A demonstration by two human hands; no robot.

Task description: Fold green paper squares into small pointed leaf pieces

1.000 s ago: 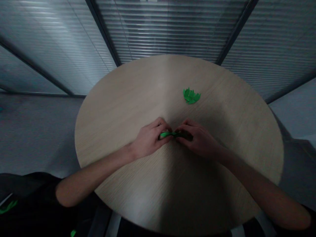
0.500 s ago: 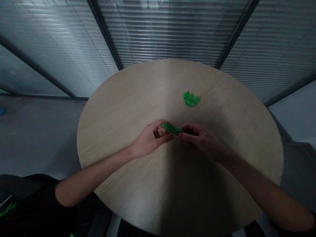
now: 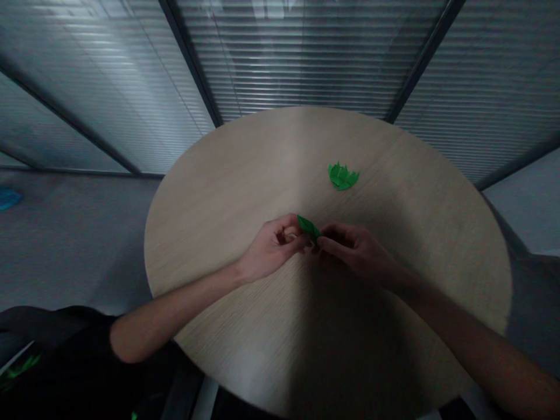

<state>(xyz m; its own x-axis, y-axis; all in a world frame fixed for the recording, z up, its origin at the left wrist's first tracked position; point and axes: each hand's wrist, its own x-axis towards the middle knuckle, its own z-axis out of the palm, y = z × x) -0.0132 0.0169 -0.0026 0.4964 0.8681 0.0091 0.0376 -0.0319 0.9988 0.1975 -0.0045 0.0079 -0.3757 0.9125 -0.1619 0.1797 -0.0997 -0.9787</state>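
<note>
A small piece of folded green paper (image 3: 308, 226) is held over the middle of the table, tilted, with one pointed end toward the upper left. My left hand (image 3: 275, 242) pinches it from the left between thumb and fingers. From the other side, my right hand (image 3: 352, 248) grips its lower right end with thumb and forefinger. The fingers cover part of the paper. Beyond my hands, a cluster of pointed green folded paper pieces (image 3: 343, 177) lies on the tabletop, touching neither hand.
The round wooden table (image 3: 227, 181) spreads under both forearms. Glass partitions with blinds (image 3: 301, 58) stand just behind its far edge. A blue object (image 3: 9, 198) rests on the grey floor (image 3: 79, 233) at the far left.
The held paper has turned steeper and shows shorter between my fingers. My hands have come slightly closer together. The whole view has shifted a little, with the table appearing further right.
</note>
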